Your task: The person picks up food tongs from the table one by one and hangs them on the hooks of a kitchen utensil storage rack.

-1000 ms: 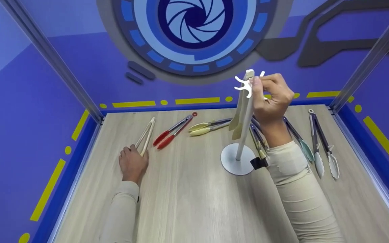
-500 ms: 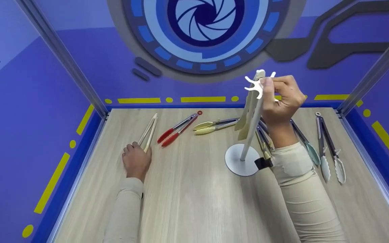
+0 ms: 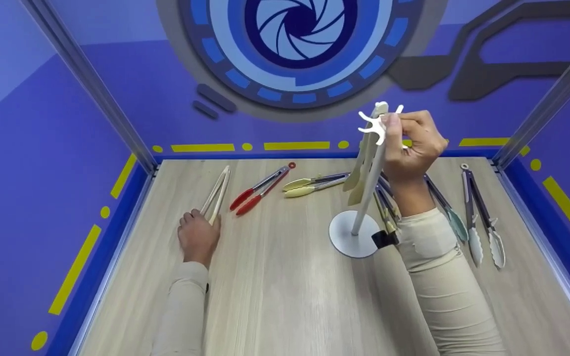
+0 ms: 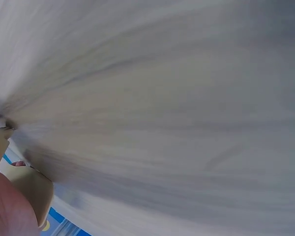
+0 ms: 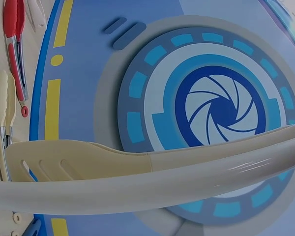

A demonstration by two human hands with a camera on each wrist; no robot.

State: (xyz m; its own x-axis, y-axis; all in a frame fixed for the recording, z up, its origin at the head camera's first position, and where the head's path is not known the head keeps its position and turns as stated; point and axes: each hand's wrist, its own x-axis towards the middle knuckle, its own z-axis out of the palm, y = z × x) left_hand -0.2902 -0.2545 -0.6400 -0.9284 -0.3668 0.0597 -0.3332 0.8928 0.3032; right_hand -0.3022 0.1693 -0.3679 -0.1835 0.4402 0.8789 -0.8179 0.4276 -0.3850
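My left hand (image 3: 199, 237) lies low over the table at the left and grips a pair of cream tongs (image 3: 221, 193), whose hinge end points toward the back wall. In the left wrist view, flat tips of the tongs (image 4: 33, 189) show beside the palm. My right hand (image 3: 413, 143) is raised and pinches the top of a white utensil stand (image 3: 369, 185) by its ring of hooks. From one hook hangs a cream utensil (image 3: 356, 196) with a flat blade. Slots in the blade of this hanging utensil (image 5: 88, 155) show in the right wrist view, behind the pole.
Red-tipped tongs (image 3: 248, 203) and yellow-tipped tongs (image 3: 299, 192) lie between my left hand and the stand. Behind and beyond my right forearm are more dark-handled tongs, including teal-tipped ones (image 3: 457, 226) and white-tipped ones (image 3: 475, 248). Blue walls enclose the table.
The head view has swung slightly, so everything sits a little further right in it than one second ago. Both hands keep their holds and the objects stay in place.
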